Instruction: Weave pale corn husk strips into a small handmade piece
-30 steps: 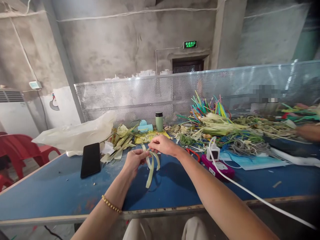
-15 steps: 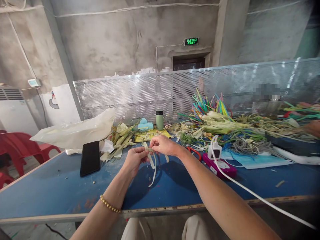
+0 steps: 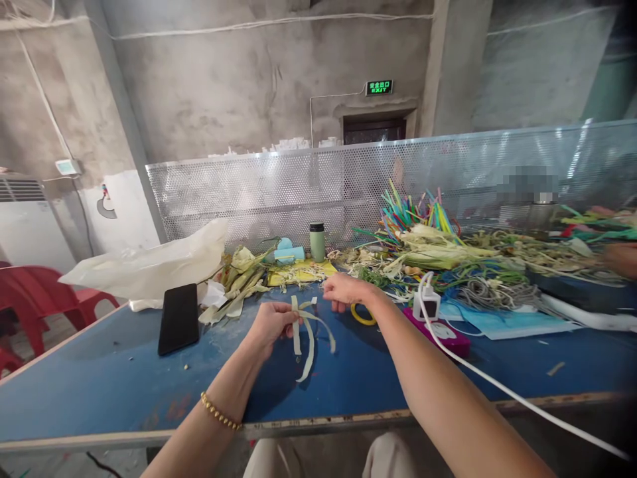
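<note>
My left hand (image 3: 275, 325) pinches several pale corn husk strips (image 3: 309, 348) between thumb and fingers where they cross. The strips' loose ends fan out and hang to the right and downward above the blue table (image 3: 219, 382). Just right of them, my right hand (image 3: 344, 291) is closed with its fingers curled, apart from the strips. Whatever it may hold is hidden. Beside its wrist a yellow ring-shaped thing (image 3: 362, 315) shows, partly covered by the forearm. Beyond the hands lies a yellow sheet (image 3: 293, 273) with pale scraps on it.
A black phone (image 3: 178, 318) lies left, near a pale plastic bag (image 3: 144, 265) and dried husks (image 3: 246, 275). Behind stands a green bottle (image 3: 317, 242). To the right are a purple power strip (image 3: 450, 338) with a white cable, a blue mask (image 3: 527, 320) and bundled husks (image 3: 442, 249).
My right hand has come off the strips and moved right. My left hand still pinches them, and they now spread apart. The yellow ring has come into view; the red thing by the forearm is hidden.
</note>
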Tool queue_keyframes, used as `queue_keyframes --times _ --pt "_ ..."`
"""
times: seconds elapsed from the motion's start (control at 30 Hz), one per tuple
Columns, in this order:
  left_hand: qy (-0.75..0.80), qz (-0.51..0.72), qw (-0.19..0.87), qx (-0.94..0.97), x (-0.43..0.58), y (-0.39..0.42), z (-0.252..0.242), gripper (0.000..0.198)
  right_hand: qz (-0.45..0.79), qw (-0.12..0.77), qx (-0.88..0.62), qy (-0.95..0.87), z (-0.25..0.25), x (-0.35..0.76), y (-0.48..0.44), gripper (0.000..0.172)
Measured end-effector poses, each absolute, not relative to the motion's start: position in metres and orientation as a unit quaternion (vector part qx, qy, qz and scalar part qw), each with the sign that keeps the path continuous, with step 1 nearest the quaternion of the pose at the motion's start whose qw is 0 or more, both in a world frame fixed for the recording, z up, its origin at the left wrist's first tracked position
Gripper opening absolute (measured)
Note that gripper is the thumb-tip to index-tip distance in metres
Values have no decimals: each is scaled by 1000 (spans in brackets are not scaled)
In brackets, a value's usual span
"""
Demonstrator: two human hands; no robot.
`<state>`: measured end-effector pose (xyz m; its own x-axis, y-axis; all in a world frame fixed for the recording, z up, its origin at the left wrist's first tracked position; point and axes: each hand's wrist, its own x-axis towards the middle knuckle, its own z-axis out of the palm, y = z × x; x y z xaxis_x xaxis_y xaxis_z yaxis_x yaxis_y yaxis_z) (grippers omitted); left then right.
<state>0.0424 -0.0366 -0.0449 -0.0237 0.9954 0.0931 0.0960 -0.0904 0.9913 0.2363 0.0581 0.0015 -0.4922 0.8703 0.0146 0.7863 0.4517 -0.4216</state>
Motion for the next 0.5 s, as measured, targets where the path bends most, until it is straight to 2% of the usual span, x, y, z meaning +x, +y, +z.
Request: queue_keyframes --times 0.23,0.5 --pt "507 503 426 556 50 -40 -42 14 14 246 -558 -792 2 233 98 23" --pt "498 499 412 578 56 -43 -42 14 14 243 -615 -750 -2 194 161 30"
